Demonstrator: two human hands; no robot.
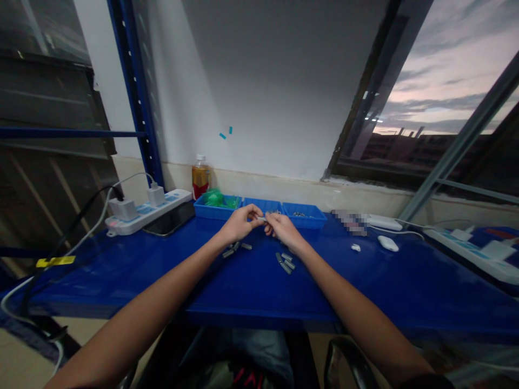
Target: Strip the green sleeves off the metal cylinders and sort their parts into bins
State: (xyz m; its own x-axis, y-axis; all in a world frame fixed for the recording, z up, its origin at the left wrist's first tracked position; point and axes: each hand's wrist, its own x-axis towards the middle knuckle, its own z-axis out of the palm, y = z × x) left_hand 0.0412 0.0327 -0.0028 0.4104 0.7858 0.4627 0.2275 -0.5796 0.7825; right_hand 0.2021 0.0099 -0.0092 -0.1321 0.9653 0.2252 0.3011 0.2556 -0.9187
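Observation:
My left hand (240, 222) and my right hand (280, 226) meet over the blue table, in front of the trays. Between their fingertips is a small grey metal piece (261, 219), pinched from both sides; its exact kind is too small to make out. Below my left hand lie several short grey metal pieces (246, 246). A second group of similar grey metal pieces (289, 265) rests below my right hand.
Behind my hands stand a blue tray with green material (219, 201), a middle blue tray (259, 203) and a right blue tray (312, 222) with small metal parts. A bottle (200, 178), phone (170, 220), power strip (174, 199), earbud (356, 247) and white case (388, 243) surround them.

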